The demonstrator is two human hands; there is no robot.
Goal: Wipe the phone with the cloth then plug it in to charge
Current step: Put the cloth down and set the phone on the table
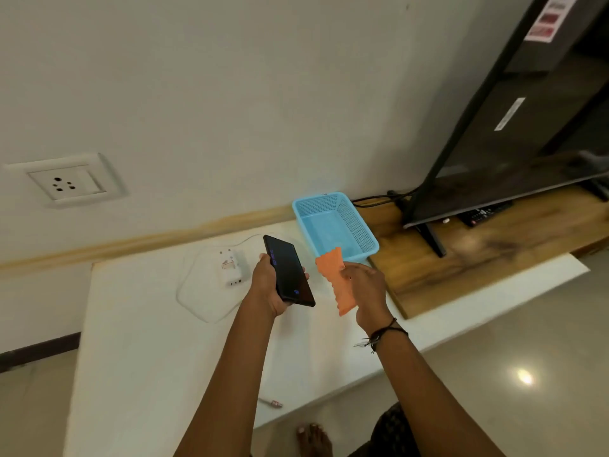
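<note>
My left hand [268, 285] grips a black phone [290, 272] by its lower half, screen up and lit, held above the white table [148, 341]. To its right, my right hand [365, 288] holds an orange cloth [337, 278] with wavy edges; the cloth hangs a short gap away from the phone. A white charger adapter [230, 267] lies on the table left of the phone, its white cable [191, 301] looped around it. The cable's plug end [273, 404] rests near the table's front edge.
A blue plastic basket [333, 225] stands behind the hands. A wall socket [66, 183] sits on the wall at far left. At right, a television [527, 127] stands on a wooden surface [478, 252], with a remote [487, 212] beneath it.
</note>
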